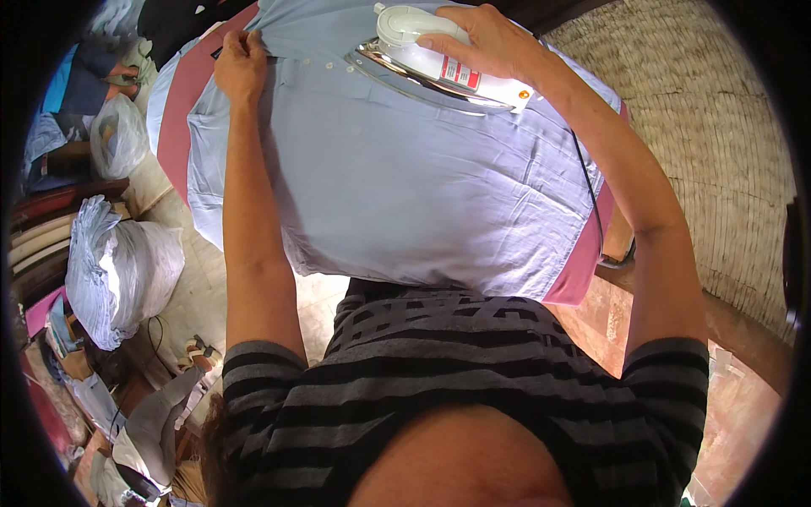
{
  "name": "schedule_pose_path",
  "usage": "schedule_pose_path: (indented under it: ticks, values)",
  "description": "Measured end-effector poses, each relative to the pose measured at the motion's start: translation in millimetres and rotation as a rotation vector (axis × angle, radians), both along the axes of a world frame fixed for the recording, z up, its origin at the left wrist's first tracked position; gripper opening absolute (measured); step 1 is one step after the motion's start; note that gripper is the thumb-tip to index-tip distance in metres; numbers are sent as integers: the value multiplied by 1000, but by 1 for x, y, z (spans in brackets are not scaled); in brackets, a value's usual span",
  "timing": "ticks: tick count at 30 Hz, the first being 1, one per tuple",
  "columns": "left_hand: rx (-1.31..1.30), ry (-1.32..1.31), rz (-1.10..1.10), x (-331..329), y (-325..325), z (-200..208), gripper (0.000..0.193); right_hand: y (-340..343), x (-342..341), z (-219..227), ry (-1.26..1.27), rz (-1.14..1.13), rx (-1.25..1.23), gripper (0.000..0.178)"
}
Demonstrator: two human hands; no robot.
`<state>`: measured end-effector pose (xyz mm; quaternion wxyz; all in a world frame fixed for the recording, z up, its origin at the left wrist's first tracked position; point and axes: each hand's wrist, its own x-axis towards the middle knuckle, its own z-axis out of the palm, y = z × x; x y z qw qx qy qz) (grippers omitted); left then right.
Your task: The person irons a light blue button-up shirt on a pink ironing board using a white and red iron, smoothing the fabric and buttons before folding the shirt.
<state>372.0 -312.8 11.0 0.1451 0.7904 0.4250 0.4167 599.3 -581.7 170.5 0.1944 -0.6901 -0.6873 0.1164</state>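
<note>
Where the light blue garment (380, 169) spreads over a maroon-covered board (173, 131), white iron (435, 63) stands at the garment's far part, nose leftward; whether its sole lies flat, cannot tell. Right hand (494, 42): wrapped round the iron from above. Left hand (241, 68): fingers drawn together, pinching the garment near its far left edge. Garment's right part creased. Black cord (585, 169) along garment's right edge. Right of garment, woven mat (684, 110); left of it, pale plastic bag (148, 262) on floor (203, 283).
</note>
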Motion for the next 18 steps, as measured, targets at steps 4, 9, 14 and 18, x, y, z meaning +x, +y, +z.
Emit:
schedule_pose_path:
  ticks: [4, 9, 14, 18]
  values:
    - [73, 52, 31, -4, 3, -5, 31, 2, 5, 6, -31, 3, -65, 42]
    - [27, 79, 12, 5, 7, -3, 32, 1, 23, 5, -24, 107, -14, 44]
    - [33, 94, -1, -5, 9, -5, 31, -64, 37, 9, -50, -85, -128, 42]
    - [130, 241, -3, -3, 14, 1, 26, -174, 32, 40, -27, -360, -143, 47]
